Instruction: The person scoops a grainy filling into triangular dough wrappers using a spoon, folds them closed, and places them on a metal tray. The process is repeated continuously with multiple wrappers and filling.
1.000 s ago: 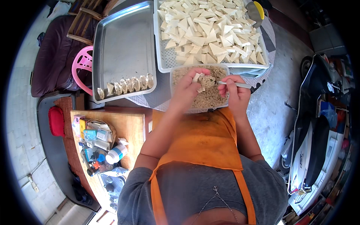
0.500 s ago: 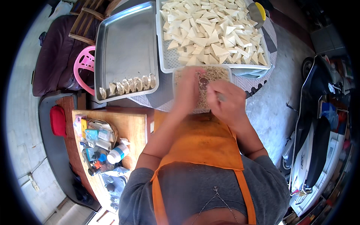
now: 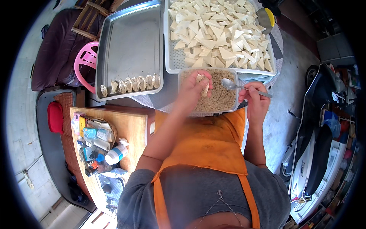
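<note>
My left hand (image 3: 193,89) is closed around a filled tofu triangle (image 3: 202,84), its side flecked with brown filling, over the left part of a clear plastic tub (image 3: 237,82). The brown minced filling (image 3: 219,97) spreads across the tub. Between the fingertips of my right hand (image 3: 256,100), at the tub's right edge, is a metal spoon (image 3: 229,84) whose bowl hangs above the filling. Several filled tofu triangles (image 3: 134,84) stand in a row along the near edge of a metal tray (image 3: 129,45) at the left. Plain white tofu triangles (image 3: 217,34) are heaped beyond the tub.
The plain triangles lie in a white perforated tray (image 3: 176,57). A scraper with a yellow handle (image 3: 269,17) rests at its right rim. A pink chair (image 3: 86,59) touches the left side. Nearer stands a wooden cabinet (image 3: 131,126) with bottles and boxes; a scooter (image 3: 314,152) is parked right.
My hands have drawn apart; the right moved right and now shows the spoon clear of the left. The filled tofu triangle in my left hand has come into sight.
</note>
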The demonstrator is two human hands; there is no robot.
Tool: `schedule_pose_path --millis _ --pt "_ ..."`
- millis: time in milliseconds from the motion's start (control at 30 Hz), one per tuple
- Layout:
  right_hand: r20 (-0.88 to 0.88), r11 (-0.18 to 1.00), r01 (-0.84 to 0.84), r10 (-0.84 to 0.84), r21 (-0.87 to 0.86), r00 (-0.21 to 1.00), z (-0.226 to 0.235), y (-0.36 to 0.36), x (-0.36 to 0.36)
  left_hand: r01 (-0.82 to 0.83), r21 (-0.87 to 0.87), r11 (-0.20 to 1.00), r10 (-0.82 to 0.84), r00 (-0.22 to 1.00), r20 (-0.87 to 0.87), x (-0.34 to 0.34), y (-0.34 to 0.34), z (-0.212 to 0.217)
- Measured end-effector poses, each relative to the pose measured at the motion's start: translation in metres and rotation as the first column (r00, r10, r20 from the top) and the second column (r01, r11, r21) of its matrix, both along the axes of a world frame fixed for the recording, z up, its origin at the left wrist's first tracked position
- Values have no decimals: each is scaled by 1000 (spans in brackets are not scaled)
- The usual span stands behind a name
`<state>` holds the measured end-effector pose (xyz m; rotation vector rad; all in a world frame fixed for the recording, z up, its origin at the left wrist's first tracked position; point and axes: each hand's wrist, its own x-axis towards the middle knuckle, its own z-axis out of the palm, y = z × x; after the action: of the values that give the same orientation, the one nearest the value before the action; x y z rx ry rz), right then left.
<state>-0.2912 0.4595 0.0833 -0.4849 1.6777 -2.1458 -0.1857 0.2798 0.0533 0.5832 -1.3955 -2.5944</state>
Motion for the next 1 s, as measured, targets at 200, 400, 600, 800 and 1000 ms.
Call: schedule_pose_path --millis 200,400,600,800,1000 --pt "99 992 -113 108 48 989 2 -22 20 -112 84 990 107 992 67 -4 10 10" --pt "-387 950 -26 151 310 910 6 -41 38 -159 71 985 153 985 80 -1 9 2" --pt "-253 981 -31 80 190 964 -1 -40 39 -159 -111 981 165 985 48 -5 5 -8" --pt "207 996 -72 80 -44 975 -6 -43 15 -142 -260 955 145 989 -8 -6 9 10" --pt "280 982 -166 136 87 950 -19 -27 18 -280 -127 952 272 959 -77 -8 -8 11"
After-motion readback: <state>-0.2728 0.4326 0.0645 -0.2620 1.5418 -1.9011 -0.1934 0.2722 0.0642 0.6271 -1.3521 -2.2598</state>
